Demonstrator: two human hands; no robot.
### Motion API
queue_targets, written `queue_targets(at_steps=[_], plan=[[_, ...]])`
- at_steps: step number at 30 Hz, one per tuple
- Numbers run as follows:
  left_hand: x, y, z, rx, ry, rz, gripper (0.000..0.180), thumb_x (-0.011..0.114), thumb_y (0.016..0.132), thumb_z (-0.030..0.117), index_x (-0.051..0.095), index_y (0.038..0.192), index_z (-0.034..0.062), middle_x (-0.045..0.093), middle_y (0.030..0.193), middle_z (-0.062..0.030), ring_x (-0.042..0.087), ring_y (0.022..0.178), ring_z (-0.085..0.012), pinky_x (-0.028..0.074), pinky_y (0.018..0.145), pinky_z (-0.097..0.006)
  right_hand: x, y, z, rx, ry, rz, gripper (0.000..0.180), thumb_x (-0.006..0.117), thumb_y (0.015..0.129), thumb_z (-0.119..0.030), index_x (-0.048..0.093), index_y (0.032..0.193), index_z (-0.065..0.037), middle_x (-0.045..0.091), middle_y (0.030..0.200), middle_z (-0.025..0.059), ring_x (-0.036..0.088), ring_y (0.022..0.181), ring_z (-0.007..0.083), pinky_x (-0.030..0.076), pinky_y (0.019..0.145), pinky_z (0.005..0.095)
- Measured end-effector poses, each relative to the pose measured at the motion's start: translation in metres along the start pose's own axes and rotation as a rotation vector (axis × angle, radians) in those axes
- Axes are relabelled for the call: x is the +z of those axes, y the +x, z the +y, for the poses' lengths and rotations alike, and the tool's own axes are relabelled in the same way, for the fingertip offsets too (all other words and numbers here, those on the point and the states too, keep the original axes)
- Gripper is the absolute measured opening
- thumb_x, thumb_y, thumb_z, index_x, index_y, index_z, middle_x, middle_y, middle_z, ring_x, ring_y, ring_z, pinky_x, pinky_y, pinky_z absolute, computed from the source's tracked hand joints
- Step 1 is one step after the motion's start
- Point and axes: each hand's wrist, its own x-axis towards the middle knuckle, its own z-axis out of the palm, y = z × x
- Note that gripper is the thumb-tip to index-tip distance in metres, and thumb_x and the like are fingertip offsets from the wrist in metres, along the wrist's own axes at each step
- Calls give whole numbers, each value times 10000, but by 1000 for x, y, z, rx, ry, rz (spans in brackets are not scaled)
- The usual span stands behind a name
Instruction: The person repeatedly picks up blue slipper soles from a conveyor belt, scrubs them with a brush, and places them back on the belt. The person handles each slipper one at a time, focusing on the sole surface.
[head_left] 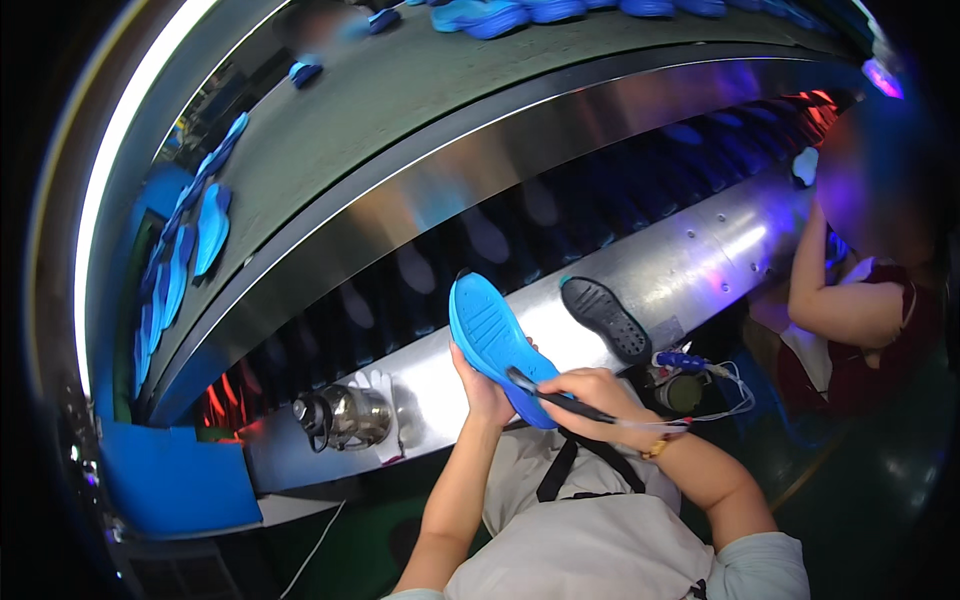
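one blue sole [495,345], room above

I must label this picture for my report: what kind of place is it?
Probably a shoe factory line. The left hand holds a blue sole, the right hand a dark tool, beside a conveyor carrying more blue soles.

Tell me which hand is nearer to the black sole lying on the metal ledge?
Right. The right hand, holding a pen-like tool, sits just below the black sole; the left hand, gripping the blue sole, is farther left.
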Motion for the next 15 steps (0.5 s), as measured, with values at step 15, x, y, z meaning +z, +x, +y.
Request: queue_targets(at_steps=[15], plan=[[40,-34,-6,-219,-223,-65,812,235,800,729,356,1328,124,460,1271,-146,493,1107,-302,411,925,-481,-25,24,-25,-105,222,-92,202,675,731,-107,672,917,-29,664,838,109,622,724,124,481,702,249]])
